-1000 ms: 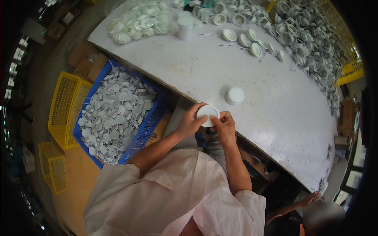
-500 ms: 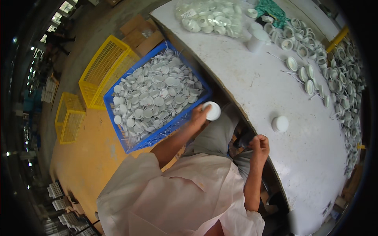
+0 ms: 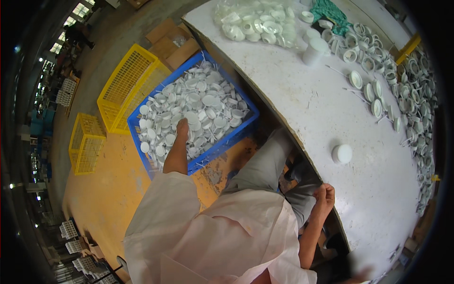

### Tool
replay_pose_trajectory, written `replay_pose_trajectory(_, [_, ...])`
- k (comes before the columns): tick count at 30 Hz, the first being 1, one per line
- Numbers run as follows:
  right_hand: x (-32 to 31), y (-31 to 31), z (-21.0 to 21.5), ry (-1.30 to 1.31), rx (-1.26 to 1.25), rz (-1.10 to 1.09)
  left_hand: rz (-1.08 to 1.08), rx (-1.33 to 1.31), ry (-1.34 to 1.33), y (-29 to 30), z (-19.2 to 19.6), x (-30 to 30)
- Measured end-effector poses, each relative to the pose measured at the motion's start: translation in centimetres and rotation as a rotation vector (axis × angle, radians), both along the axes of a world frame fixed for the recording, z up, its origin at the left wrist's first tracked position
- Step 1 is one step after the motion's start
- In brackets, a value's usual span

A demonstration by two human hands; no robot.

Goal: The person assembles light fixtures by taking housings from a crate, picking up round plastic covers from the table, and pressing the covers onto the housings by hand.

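My left hand [image 3: 182, 127] reaches over the blue crate [image 3: 142, 154], its fingers closed at the edge of a round white disc-shaped piece [image 3: 191, 117]. Under it lies a heap of similar white round pieces [image 3: 208, 100], many with thin pale stems or wires. At the edge of the white table [image 3: 302, 99], my right hand [image 3: 325, 195] is closed in a pinch; anything between its fingertips is too small to make out. A short white cylinder [image 3: 342, 154] stands on the tabletop beyond that hand.
More white rings and round pieces [image 3: 411, 94] are piled along the table's far right side. A clear bag of white parts [image 3: 257, 23], a white tub [image 3: 315, 51] and a green bag [image 3: 331, 16] sit farther back. Yellow baskets [image 3: 130, 75] and a cardboard box [image 3: 172, 42] stand beyond the crate.
My left hand has carried the white round piece leftward from above my lap to over the heap in the crate. My right hand has shifted slightly, still pinched.
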State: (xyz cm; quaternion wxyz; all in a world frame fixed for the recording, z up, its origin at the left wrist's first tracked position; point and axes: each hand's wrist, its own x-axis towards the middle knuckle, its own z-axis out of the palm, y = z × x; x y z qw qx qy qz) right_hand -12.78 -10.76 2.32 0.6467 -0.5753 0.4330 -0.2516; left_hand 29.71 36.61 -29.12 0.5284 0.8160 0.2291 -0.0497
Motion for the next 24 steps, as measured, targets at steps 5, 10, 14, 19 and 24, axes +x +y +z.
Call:
replay_pose_trajectory(5, [0.0,0.3,-1.3,0.026,-0.121,0.109,-0.396,1.457,-0.426,10.5,0.9,-2.3])
replay_pose_trajectory(10, [-2.1,-0.3,-4.2,-0.010,-0.144,0.087,-0.621,0.490,-0.035,-7.6,3.1,-15.1])
replay_pose_trajectory(14, [-1.8,-0.7,-4.3,-0.016,-0.197,0.128,-0.661,0.126,0.029,-16.0,7.8,-20.4])
replay_pose_trajectory(19, [0.4,0.3,0.9,0.121,-0.230,0.121,-1.011,0.321,-0.424,-19.8,5.8,-20.3])
replay_pose_trajectory(24, [-2.7,-1.9,-1.8,0.064,-0.340,-0.153,-0.644,-0.248,0.101,-23.7,9.5,-18.7])
